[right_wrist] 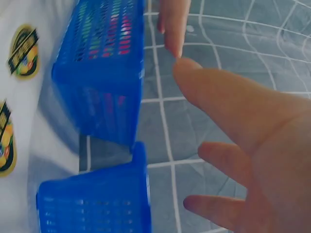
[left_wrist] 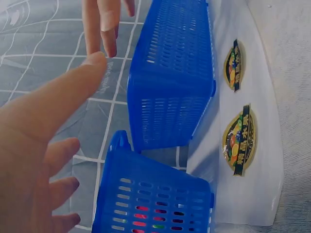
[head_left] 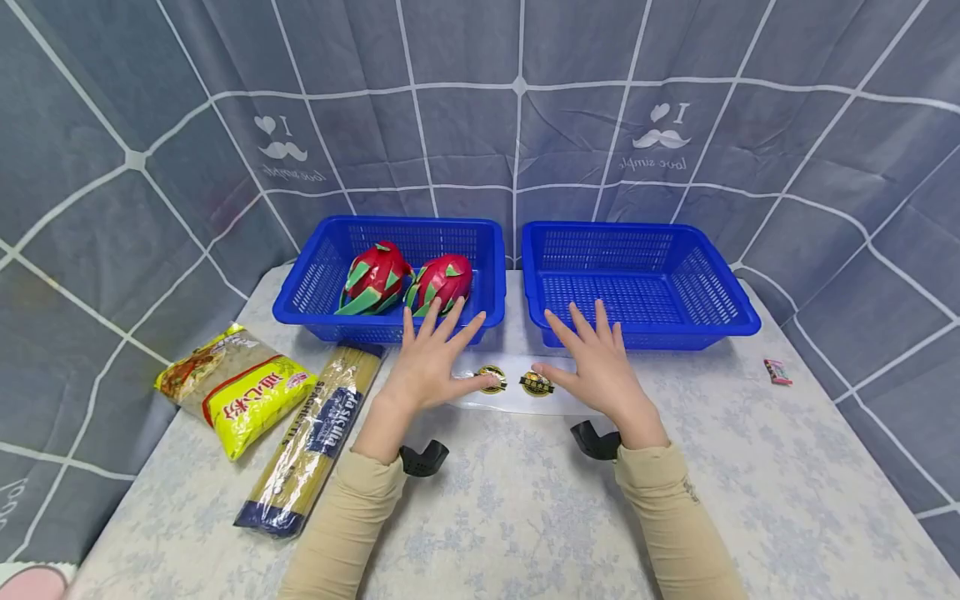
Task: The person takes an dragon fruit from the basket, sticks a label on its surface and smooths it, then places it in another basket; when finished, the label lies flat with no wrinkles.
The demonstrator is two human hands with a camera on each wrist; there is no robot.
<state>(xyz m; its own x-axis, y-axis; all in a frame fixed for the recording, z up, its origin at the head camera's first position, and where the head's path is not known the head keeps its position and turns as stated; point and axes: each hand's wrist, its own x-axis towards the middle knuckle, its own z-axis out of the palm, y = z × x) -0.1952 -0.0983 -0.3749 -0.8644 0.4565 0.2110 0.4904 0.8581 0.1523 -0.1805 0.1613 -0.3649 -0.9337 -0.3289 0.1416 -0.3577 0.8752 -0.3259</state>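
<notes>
My left hand (head_left: 424, 364) hovers with fingers spread just in front of the left blue basket (head_left: 315, 319), holding nothing. Two red dragon fruits with green scales lie in that basket: one dragon fruit (head_left: 377, 275) at the left, the other dragon fruit (head_left: 452, 277) beside it, partly behind my fingertips. My right hand (head_left: 604, 374), also spread and holding nothing, is before the right blue basket (head_left: 712, 331), which has nothing inside. In the left wrist view, the thumb (left_wrist: 63, 94) and fingers stand apart from both baskets.
Left of my left arm lie a long spaghetti pack (head_left: 315, 442) and a yellow noodle bag (head_left: 243, 387). Between the hands, a white strip (head_left: 517, 404) bears two gold-and-black stickers. A small pink wrapped packet (head_left: 777, 372) lies far right. A grey checked curtain (head_left: 480, 133) hangs behind the baskets.
</notes>
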